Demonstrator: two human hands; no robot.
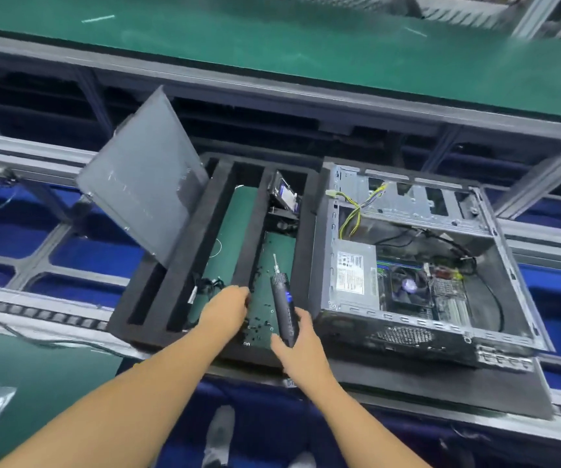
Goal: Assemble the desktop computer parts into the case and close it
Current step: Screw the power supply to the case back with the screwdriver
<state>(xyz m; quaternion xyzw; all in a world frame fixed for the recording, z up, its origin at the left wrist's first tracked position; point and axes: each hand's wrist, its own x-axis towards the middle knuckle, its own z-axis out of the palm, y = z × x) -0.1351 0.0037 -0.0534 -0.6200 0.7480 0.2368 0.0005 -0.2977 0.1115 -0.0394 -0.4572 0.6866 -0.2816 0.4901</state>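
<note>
The open computer case (414, 327) lies on its side at the right, with a power supply (353, 270), motherboard and fan (409, 285) inside. My right hand (301, 349) grips a black electric screwdriver (284, 307), bit pointing up and away, over the foam tray (252, 238). My left hand (226, 310) reaches with curled fingers into the tray compartment holding several small black screws (259, 324); its fingertips are hidden. A hard drive (284, 194) leans in the far end of that compartment. The grey side panel (144, 194) stands tilted in the tray's left slots.
A black cable bundle (206, 287) lies in the tray's middle compartment. Yellow and black wires (356, 211) hang in the case's upper bay. A green conveyor belt (272, 45) runs behind, with metal rails (29, 153) at the left. Shoes (220, 437) show below.
</note>
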